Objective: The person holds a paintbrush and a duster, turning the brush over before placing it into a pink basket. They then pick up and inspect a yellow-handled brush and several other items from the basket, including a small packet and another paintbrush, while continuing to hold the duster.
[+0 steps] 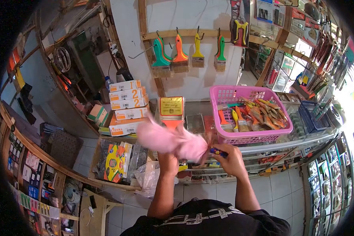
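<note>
A soft pink cloth-like thing [192, 147], smeared by motion, spreads in front of me over the edge of the glass counter. My right hand [229, 160] is closed on a small dark blue, handle-like piece [218, 152] at the pink thing's right end. Whether the two are joined, I cannot make out. My left hand [168, 163] reaches up under the pink thing, which hides its fingers. Just beyond, a wide orange-handled paintbrush [172, 123] with a yellow-and-red label lies on the counter.
Right of centre, a pink plastic basket [252, 137] holds several paintbrushes. Stacked orange-and-white boxes [129, 104] stand at the left, above a carton with yellow packs [117, 162]. More paintbrushes [181, 53] hang from hooks on a wooden rail. A blue basket [314, 115] sits farther right.
</note>
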Action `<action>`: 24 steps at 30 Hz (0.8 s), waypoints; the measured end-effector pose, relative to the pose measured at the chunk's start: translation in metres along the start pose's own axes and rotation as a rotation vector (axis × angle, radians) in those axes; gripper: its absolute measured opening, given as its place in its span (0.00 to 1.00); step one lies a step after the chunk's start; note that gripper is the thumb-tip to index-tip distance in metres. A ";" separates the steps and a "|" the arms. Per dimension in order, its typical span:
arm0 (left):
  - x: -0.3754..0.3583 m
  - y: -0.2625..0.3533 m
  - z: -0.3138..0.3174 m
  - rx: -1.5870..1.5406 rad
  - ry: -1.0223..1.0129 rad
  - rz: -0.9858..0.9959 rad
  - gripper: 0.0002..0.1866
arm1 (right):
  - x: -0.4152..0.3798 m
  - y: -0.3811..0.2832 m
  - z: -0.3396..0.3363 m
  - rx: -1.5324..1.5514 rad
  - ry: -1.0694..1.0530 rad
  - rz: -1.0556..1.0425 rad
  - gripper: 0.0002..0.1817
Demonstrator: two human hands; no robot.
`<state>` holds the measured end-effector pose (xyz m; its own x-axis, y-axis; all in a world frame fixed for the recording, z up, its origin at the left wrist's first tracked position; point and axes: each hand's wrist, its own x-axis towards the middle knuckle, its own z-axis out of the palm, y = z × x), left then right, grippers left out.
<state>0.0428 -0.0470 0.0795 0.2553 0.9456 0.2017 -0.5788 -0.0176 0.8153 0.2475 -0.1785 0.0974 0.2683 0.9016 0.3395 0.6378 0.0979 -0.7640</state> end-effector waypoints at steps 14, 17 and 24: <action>-0.005 -0.004 -0.005 0.137 0.009 0.048 0.26 | 0.003 -0.003 0.007 0.019 0.061 0.066 0.21; -0.006 0.005 0.003 0.106 0.014 0.061 0.28 | 0.002 -0.002 0.012 0.026 0.102 0.038 0.22; -0.007 0.006 -0.002 0.193 0.003 0.057 0.31 | 0.002 0.002 0.020 0.076 0.162 -0.005 0.22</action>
<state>0.0364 -0.0535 0.0818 0.2237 0.9423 0.2490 -0.4327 -0.1329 0.8917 0.2347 -0.1676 0.0854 0.3816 0.8219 0.4230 0.5847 0.1398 -0.7991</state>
